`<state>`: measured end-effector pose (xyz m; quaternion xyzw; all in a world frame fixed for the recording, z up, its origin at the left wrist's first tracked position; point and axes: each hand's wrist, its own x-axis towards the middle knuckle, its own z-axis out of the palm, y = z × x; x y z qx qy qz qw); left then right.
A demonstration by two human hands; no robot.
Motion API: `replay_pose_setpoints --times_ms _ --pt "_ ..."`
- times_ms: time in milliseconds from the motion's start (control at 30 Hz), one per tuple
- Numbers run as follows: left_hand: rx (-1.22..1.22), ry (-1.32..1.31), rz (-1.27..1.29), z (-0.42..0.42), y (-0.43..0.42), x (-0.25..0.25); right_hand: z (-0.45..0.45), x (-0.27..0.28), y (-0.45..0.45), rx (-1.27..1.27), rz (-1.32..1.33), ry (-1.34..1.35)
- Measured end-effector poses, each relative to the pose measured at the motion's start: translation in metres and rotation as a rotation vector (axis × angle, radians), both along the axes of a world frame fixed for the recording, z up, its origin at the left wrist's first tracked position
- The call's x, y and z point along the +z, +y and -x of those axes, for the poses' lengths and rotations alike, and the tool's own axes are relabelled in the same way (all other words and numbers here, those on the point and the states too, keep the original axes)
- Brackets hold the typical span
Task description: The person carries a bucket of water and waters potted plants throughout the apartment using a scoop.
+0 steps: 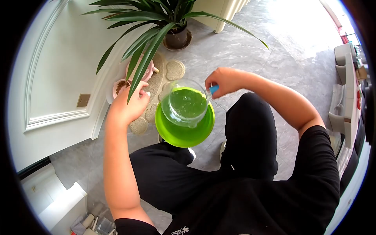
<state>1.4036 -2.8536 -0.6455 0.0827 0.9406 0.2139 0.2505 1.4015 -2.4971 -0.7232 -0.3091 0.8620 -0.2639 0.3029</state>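
A clear round container is over a bright green basin on the floor between my legs and the mat. My right hand is closed at the container's right side, with a small blue piece showing at the fingers. I cannot tell whether the blue piece is its handle. My left hand holds nothing visible; its fingers are apart, beside a small pink bowl of brown kibble. A long leaf hangs across that hand and partly hides it. Behind it is a larger pink dish, partly covered by leaves.
A potted plant with long leaves stands ahead, its leaves reaching over the bowls. Beige stone-patterned mat lies under the basin's far side. A white panelled wall is on the left. Grey shelving stands at the right.
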Motion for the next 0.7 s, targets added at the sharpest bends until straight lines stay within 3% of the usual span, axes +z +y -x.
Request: replay_pose_setpoints --times_ms 233,400,700 --pt "0.041 0.01 -0.03 -0.005 -0.002 0.015 0.05 0.009 0.015 -0.142 0.171 -0.103" --pt "0.047 -0.035 0.027 -0.015 0.0 0.013 0.099 -0.014 -0.006 -0.243 0.11 -0.121" --pt "0.04 -0.105 0.043 -0.027 -0.008 0.011 0.161 -0.062 -0.029 -0.441 0.224 -0.094"
